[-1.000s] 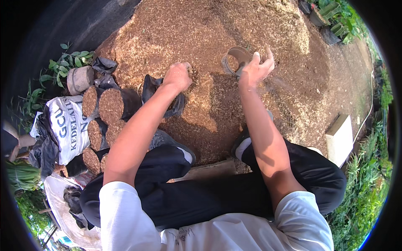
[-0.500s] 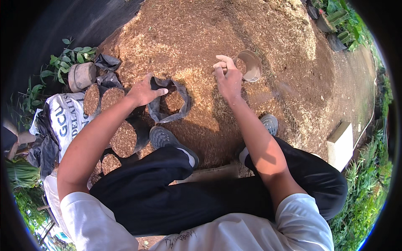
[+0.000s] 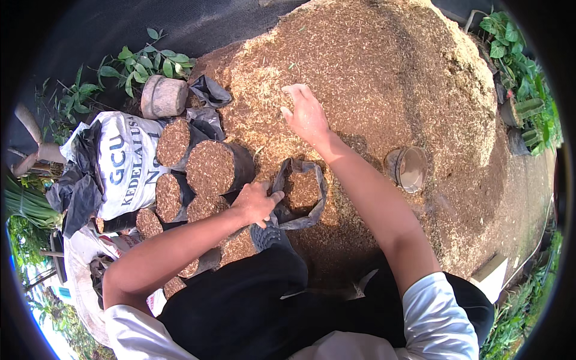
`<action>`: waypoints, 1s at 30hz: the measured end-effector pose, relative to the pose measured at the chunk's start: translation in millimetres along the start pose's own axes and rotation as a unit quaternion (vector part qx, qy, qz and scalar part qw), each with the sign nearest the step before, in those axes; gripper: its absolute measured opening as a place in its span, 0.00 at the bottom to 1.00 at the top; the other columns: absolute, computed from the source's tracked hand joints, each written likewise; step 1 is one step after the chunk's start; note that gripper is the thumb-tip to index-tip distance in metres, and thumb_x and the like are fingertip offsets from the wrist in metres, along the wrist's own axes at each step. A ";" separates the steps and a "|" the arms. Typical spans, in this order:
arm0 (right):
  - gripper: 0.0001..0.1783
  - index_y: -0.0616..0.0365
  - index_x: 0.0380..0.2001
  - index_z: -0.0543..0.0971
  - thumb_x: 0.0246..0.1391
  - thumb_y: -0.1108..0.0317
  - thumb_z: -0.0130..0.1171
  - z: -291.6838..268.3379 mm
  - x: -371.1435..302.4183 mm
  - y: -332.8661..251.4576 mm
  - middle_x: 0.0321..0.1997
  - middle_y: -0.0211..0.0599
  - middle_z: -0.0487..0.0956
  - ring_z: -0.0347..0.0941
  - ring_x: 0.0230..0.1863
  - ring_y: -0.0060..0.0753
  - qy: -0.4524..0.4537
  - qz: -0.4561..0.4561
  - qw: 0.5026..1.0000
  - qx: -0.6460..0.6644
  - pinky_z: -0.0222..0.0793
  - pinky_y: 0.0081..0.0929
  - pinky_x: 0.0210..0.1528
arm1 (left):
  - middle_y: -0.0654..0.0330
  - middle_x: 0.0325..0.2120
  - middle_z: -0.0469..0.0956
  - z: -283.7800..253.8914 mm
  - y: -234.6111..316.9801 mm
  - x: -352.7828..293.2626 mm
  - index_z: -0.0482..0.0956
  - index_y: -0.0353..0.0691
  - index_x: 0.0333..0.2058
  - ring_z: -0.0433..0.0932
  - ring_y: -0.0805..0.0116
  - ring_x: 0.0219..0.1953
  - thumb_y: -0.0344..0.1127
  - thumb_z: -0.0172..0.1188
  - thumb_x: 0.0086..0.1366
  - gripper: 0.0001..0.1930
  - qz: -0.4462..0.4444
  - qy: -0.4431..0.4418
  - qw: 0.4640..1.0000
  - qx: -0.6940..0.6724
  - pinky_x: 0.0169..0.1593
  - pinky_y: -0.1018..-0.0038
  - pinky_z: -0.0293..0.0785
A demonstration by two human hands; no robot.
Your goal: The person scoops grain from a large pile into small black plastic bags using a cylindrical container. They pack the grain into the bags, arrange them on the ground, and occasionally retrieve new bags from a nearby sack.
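Observation:
A black plastic grow bag (image 3: 298, 223), partly filled with brown soil mix, stands on the ground in front of me with its mouth open. My left hand (image 3: 255, 203) is closed at the bag's left rim, thumb over the edge and fingers outside. Beyond the bag, my right hand (image 3: 307, 117) hovers over or rests on the soil mound (image 3: 360, 78); its fingers are slightly bent and apart, holding nothing I can see. To its right, a translucent brownish plastic container (image 3: 414, 169) lies tilted in the soil.
Several filled grow bags (image 3: 210, 165) crowd the left side, beside a white printed sack (image 3: 129, 168) and a dirty grey pot (image 3: 164, 97). Empty black bags (image 3: 210, 92) lie near the pot. My shoe (image 3: 268, 237) is close below the bag. A white block (image 3: 491, 277) sits at right.
My right hand has moved away from beside the plastic container, leftward to the mound beyond the bag. The left hand stays at the bag's rim, shifted toward me. The whole view has swung left.

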State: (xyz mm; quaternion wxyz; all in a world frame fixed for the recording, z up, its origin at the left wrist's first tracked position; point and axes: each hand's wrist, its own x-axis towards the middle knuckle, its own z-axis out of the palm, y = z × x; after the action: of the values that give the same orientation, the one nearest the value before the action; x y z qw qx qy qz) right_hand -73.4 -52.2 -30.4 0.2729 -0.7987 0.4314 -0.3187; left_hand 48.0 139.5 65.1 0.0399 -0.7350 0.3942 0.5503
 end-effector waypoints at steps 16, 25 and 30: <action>0.39 0.40 0.77 0.60 0.70 0.43 0.57 104.1 109.7 -23.8 0.74 0.56 0.68 0.61 0.77 0.58 -0.392 0.068 0.902 -0.168 0.54 0.54 0.80 | 0.41 0.39 0.86 -15.3 20.1 12.1 0.60 0.26 0.68 0.90 0.57 0.29 0.49 0.52 0.78 0.33 -0.026 -0.159 0.984 0.079 0.33 0.66 0.91; 0.29 0.51 0.64 0.75 0.67 0.48 0.63 7.4 47.7 21.4 0.62 0.56 0.79 0.78 0.63 0.54 -0.286 0.058 0.954 0.076 0.73 0.51 0.67 | 0.37 0.39 0.79 0.6 -13.9 27.3 0.65 0.17 0.57 0.89 0.48 0.32 0.39 0.48 0.80 0.23 0.016 -0.160 0.981 -0.112 0.31 0.55 0.92; 0.31 0.55 0.60 0.76 0.67 0.42 0.63 -81.0 -22.2 22.7 0.61 0.53 0.81 0.74 0.68 0.50 -0.199 0.192 0.959 0.056 0.68 0.46 0.67 | 0.48 0.28 0.76 -34.4 -5.7 36.0 0.69 0.25 0.49 0.84 0.53 0.27 0.33 0.51 0.78 0.13 -0.008 -0.127 0.962 -0.242 0.34 0.48 0.91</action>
State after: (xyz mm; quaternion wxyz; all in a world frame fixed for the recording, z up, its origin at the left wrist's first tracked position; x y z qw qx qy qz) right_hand -154.9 -56.9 -0.1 0.4534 -0.7316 0.4951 -0.1184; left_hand 81.3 107.2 46.2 -0.0849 -0.6496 0.2351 0.7180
